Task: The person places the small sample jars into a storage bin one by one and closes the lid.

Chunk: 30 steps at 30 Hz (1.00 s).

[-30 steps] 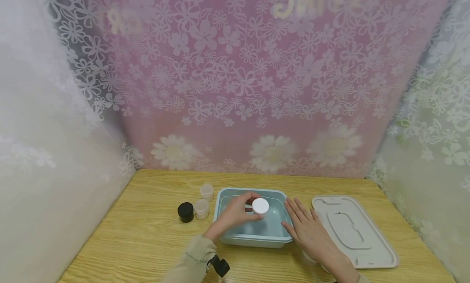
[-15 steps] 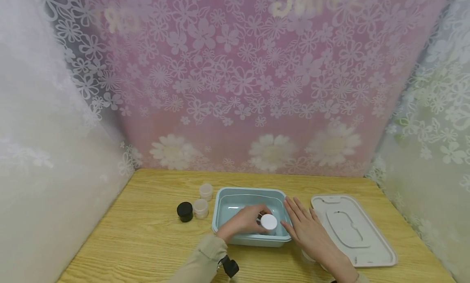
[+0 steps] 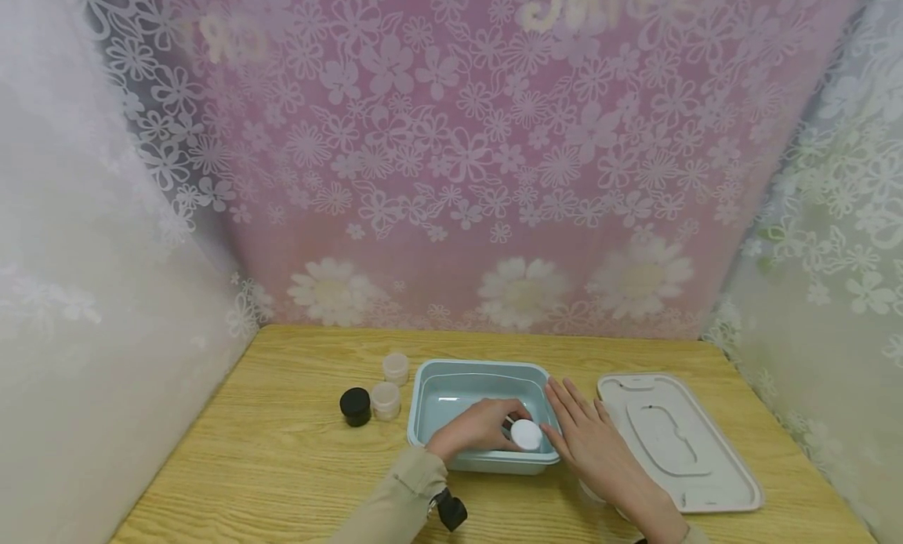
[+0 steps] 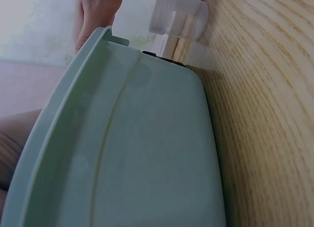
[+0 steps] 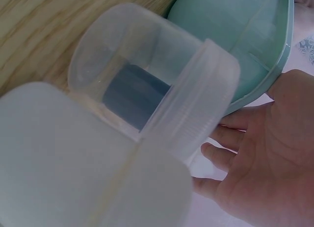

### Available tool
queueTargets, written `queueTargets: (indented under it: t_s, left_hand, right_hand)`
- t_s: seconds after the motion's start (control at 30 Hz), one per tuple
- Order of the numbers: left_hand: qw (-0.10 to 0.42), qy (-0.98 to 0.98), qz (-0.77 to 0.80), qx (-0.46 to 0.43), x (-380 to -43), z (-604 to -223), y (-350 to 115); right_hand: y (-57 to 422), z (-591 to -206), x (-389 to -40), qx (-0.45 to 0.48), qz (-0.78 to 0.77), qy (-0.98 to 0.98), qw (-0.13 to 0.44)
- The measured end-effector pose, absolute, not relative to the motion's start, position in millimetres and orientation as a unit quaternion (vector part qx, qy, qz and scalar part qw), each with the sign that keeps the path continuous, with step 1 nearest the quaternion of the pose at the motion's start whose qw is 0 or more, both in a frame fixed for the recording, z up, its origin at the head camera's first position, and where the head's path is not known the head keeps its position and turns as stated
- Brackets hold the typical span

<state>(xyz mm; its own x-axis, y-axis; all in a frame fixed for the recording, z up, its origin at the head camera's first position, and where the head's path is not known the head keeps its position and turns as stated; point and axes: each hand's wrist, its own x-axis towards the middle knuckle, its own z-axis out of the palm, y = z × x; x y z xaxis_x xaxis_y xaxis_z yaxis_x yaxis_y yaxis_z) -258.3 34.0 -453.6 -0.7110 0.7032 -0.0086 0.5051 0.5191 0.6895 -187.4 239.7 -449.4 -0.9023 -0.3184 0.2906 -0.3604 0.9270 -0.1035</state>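
Note:
My left hand point(image 3: 480, 425) pinches a small round jar with a white lid point(image 3: 526, 435), down inside the light blue plastic container point(image 3: 494, 464) near its right end. The jar's lower part is hidden. My right hand point(image 3: 592, 442) lies with straight fingers against the container's right rim. In the left wrist view the container's outer wall point(image 4: 152, 138) hides most of the left hand. Below the right hand, the right wrist view shows a clear lidded jar point(image 5: 191, 104) with a dark shape visible through it, beside a rounded white container point(image 5: 83, 163).
Left of the blue container stand a black-lidded jar point(image 3: 356, 407) and two translucent jars, one nearer point(image 3: 386, 401) and one farther back point(image 3: 396, 368). A pale rectangular lid point(image 3: 677, 442) lies on the wooden table point(image 3: 268, 450) at the right.
My left hand has lowered the white-lidded jar into the container and shifted it right, towards the right end. The right hand has stayed at the rim.

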Motion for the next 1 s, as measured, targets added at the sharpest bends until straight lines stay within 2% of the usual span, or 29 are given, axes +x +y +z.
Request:
queueTargets:
  t_s: [0.33, 0.53, 0.7, 1.0]
  left_hand:
    - [0.194, 0.836, 0.343, 0.381, -261, -453, 34]
    - [0.205, 0.829, 0.329, 0.402, -261, -452, 33]
    - [0.184, 0.837, 0.330, 0.396, -262, -451, 29]
    - [0.084, 0.830, 0.453, 0.314, -265, -442, 9]
  right_hand:
    - [240, -451, -187, 0.180, 0.069, -0.970, 0.145]
    - [241, -452, -188, 0.180, 0.074, -0.970, 0.148]
    - [239, -450, -188, 0.175, 0.075, -0.972, 0.140]
    - [239, -448, -187, 0.170, 0.084, -0.973, 0.134]
